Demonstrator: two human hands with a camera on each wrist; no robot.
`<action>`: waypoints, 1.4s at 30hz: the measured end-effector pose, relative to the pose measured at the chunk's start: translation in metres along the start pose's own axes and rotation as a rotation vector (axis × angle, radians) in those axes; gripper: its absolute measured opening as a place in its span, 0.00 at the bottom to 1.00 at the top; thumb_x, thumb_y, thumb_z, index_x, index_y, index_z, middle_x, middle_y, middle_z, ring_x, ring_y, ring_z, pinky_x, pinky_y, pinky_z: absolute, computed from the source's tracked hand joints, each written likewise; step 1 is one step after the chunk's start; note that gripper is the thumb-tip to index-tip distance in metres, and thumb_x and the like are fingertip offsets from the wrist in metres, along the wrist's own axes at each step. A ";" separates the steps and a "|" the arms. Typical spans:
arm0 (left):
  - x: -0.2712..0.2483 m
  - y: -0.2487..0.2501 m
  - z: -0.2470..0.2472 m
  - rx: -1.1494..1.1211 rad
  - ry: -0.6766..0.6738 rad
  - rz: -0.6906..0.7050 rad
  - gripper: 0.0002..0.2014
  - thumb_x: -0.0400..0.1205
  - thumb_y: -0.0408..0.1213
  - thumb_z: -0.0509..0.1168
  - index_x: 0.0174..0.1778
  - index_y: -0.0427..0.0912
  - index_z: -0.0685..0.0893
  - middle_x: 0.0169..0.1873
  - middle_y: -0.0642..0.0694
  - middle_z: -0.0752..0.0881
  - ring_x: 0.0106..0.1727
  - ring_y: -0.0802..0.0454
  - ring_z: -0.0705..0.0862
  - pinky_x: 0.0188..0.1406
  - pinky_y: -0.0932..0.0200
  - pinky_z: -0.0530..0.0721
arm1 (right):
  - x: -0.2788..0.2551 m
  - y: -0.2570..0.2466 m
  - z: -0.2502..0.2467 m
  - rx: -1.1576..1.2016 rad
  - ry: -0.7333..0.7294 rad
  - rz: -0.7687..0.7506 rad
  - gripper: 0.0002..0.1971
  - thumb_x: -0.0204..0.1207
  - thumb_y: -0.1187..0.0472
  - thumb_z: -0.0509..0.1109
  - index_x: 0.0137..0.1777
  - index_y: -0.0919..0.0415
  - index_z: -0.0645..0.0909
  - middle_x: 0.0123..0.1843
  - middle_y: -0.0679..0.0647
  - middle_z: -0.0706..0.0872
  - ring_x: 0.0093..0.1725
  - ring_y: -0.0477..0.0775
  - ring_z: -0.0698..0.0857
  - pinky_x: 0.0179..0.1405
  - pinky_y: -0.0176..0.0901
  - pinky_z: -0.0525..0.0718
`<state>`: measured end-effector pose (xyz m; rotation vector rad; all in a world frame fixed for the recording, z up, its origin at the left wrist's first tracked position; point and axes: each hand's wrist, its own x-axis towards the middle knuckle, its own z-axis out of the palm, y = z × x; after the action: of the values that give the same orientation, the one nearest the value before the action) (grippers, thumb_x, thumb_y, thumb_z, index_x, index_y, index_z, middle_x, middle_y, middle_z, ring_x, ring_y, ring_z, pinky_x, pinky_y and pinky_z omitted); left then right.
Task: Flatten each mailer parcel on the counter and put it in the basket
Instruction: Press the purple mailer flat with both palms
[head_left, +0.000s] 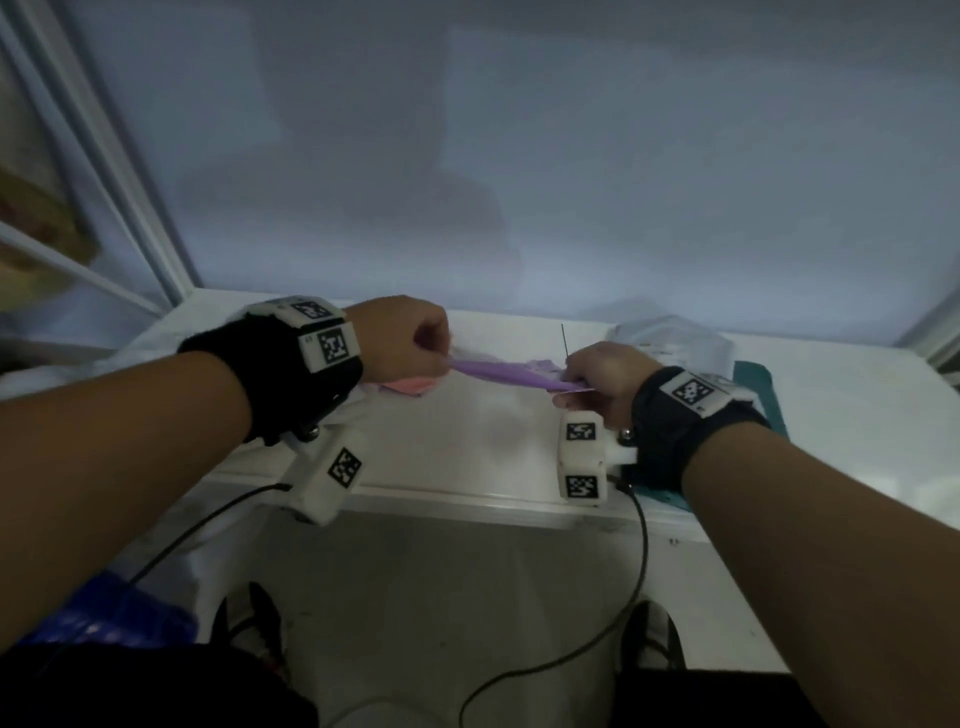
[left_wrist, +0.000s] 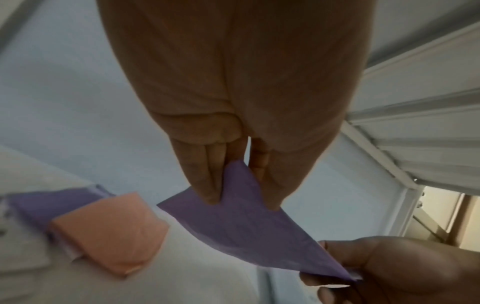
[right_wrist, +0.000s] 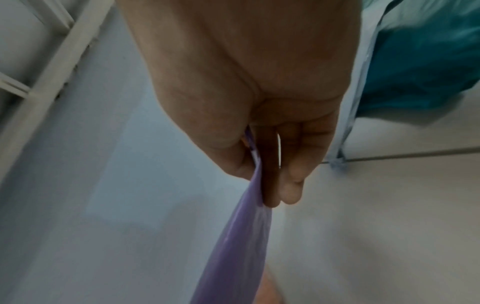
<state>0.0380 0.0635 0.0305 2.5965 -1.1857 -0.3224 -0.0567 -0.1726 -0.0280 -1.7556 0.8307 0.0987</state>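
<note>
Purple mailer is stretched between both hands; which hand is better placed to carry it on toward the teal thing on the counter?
Right, probably. The right hand pinches the purple mailer at the end nearest the teal item; the left hand grips the far end, above the pink mailer.

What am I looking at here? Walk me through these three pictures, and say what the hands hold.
No machine here: a person works with bare hands, wearing cameras on the head and both wrists. The white blocks with black patterns are strapped to the wrists.

The head picture looks down at both arms over a white counter. The left hand and right hand each pinch one end of a purple mailer, stretched between them above the counter.

The left wrist picture looks along the left hand's fingers; a pink mailer lies on the counter beside other parcels. The right wrist picture shows that hand's pinch, with something teal behind it.
</note>
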 end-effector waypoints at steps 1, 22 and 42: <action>0.002 -0.003 0.011 -0.005 -0.018 -0.012 0.05 0.78 0.44 0.70 0.46 0.48 0.84 0.44 0.52 0.85 0.46 0.52 0.82 0.43 0.62 0.74 | 0.003 0.009 0.002 -0.073 -0.016 -0.037 0.10 0.77 0.69 0.68 0.38 0.55 0.79 0.51 0.61 0.86 0.49 0.58 0.86 0.57 0.54 0.89; 0.033 -0.034 0.124 -0.016 -0.077 -0.269 0.16 0.84 0.43 0.61 0.68 0.47 0.76 0.68 0.43 0.79 0.65 0.41 0.79 0.63 0.53 0.76 | 0.009 0.053 0.027 -0.627 0.173 -0.147 0.14 0.75 0.49 0.63 0.56 0.55 0.80 0.57 0.58 0.83 0.58 0.64 0.82 0.59 0.55 0.82; 0.063 -0.047 0.224 0.202 0.075 -0.074 0.39 0.79 0.55 0.23 0.85 0.46 0.52 0.84 0.38 0.56 0.84 0.38 0.55 0.82 0.41 0.54 | 0.056 0.111 0.119 -0.870 0.188 -0.523 0.28 0.88 0.44 0.41 0.87 0.48 0.52 0.88 0.56 0.55 0.87 0.60 0.50 0.85 0.58 0.47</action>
<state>0.0421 0.0115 -0.2014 2.8035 -1.1525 -0.1236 -0.0387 -0.1085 -0.1874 -2.7878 0.4391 -0.0709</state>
